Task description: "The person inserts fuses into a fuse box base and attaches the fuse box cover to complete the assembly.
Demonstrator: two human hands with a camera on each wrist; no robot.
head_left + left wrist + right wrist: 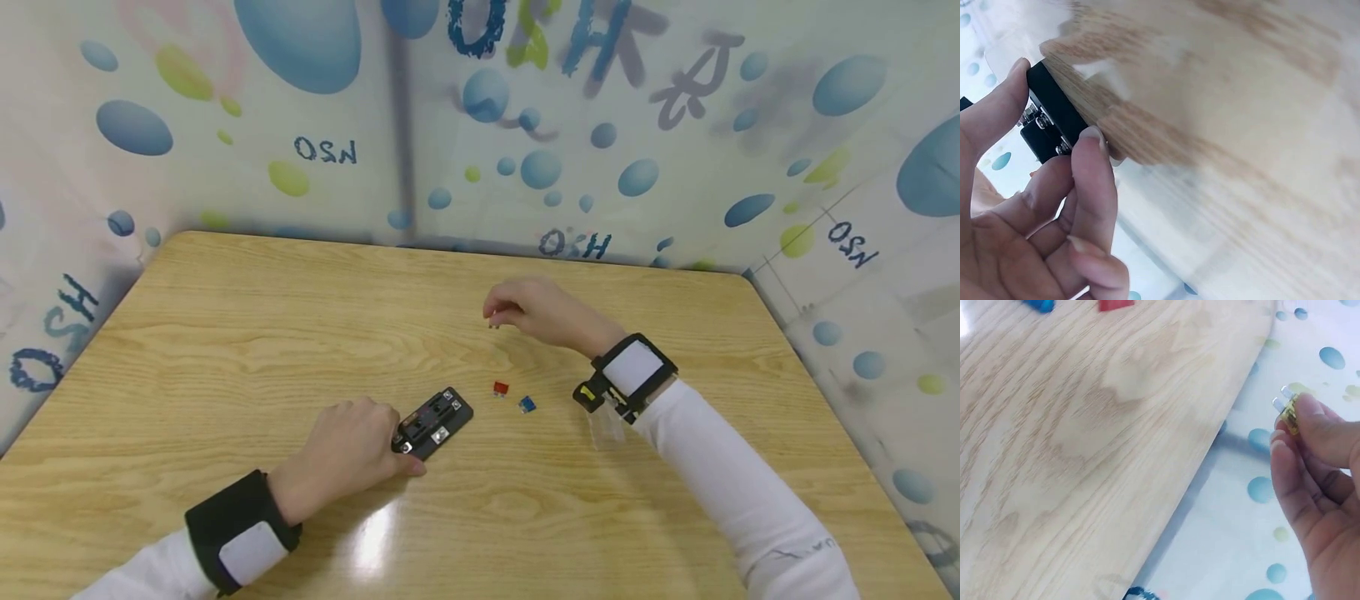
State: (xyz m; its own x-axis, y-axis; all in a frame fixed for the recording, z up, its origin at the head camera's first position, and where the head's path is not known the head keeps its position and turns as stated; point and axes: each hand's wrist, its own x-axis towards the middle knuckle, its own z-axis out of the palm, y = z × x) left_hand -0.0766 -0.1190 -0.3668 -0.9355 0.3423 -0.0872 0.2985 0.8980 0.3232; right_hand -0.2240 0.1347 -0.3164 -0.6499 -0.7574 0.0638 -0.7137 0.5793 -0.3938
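We see the left hand (352,450) grasping a black terminal block (432,423) between thumb and fingers, against the wooden table (300,317). The right hand (534,310) pinches a yellow blade fuse (1289,419) between thumb and fingertips, raised above the table's far part, its two metal prongs exposed. Between block and right wrist we note a red blade fuse (500,388) and, just beside it, a blue blade fuse (527,404).

On the table (300,308), right of the block (434,423): first fuse (501,388), second fuse (527,404).
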